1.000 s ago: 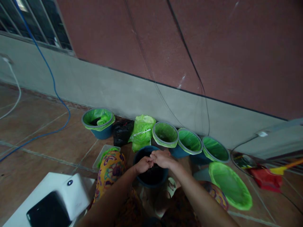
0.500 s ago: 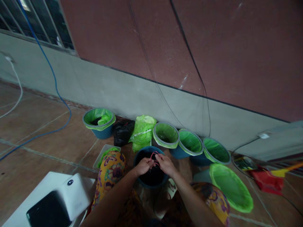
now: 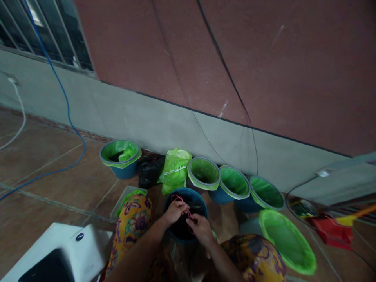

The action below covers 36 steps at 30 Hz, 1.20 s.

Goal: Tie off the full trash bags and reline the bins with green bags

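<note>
Both my hands work over a dark blue pot (image 3: pixel 201 203) lined with black plastic, standing on the floor between my knees. My left hand (image 3: pixel 174 211) pinches a thin red rubber band (image 3: pixel 178 197) at the pot's near-left rim. My right hand (image 3: pixel 199 228) grips the same band lower down, over the pot's front edge. The band is stretched between the two hands.
A row of blue pots lined with green plastic (image 3: pixel 234 182) stands along the wall, one more (image 3: pixel 120 156) at the left. A knotted green bag (image 3: pixel 174 170) and a black bag (image 3: pixel 150 170) lie between them. A white device (image 3: pixel 58 254) sits at my lower left; cables cross the tiled floor.
My hands were clasped together over the pot; a red band then appeared between them. Now my right hand has pulled back toward me, stretching the band. The view shifted slightly.
</note>
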Each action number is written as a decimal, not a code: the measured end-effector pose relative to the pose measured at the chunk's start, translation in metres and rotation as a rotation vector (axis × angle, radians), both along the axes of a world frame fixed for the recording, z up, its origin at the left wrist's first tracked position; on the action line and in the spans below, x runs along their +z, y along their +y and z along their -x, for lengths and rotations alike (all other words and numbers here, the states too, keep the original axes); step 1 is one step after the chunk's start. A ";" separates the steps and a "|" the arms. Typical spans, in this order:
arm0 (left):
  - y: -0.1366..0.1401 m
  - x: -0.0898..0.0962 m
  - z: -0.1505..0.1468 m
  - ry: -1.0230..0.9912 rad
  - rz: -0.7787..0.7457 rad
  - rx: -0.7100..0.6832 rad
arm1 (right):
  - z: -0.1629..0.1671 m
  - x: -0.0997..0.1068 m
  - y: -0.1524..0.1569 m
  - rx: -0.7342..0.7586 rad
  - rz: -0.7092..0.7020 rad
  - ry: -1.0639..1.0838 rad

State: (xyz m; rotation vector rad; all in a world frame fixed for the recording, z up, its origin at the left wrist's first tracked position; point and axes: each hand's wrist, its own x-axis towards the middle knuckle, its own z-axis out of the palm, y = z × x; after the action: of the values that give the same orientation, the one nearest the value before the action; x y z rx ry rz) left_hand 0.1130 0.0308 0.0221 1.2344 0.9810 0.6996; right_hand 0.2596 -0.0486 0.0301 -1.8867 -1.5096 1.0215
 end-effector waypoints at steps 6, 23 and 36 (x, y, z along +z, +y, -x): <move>-0.001 0.004 0.005 0.156 -0.101 -0.060 | -0.002 -0.006 -0.007 0.033 0.107 0.038; 0.001 -0.004 0.006 0.131 -0.115 0.004 | -0.017 0.011 -0.008 0.162 0.198 -0.308; 0.002 0.016 0.008 0.450 -0.422 -0.118 | 0.010 0.021 0.068 0.142 -0.098 0.189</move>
State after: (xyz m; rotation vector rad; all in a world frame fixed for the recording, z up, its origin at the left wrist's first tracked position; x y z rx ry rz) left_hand 0.1048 0.0331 0.0381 1.8608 1.1470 0.5614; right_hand 0.2491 0.0191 0.0516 -1.5876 -1.5690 1.1324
